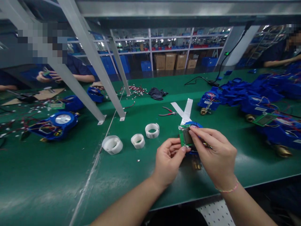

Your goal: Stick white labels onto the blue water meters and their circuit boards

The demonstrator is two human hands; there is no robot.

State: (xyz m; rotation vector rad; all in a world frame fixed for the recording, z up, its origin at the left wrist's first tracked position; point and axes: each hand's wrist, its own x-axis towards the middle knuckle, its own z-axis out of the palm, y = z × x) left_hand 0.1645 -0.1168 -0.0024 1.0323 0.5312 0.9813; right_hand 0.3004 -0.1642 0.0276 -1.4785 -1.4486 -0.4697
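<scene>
My left hand (169, 158) is closed on the lower left edge of a green circuit board (182, 138) with a grey display on it. Thumb and fingers of my right hand (215, 150) pinch the board's upper right side. Behind the board, mostly covered by my hands, a blue water meter (195, 124) rests on the green table, its brass fitting (196, 165) showing below. White label strips (187, 110) lie just beyond it. Red-handled cutters (168, 112) are to their left.
Three rolls of labels or tape, including a larger roll (113, 145), stand left of my hands. Blue meters (261, 106) with wires crowd the right side. Grey frame posts (98, 69) rise at the left. Another person's hands (48, 75) work across the table.
</scene>
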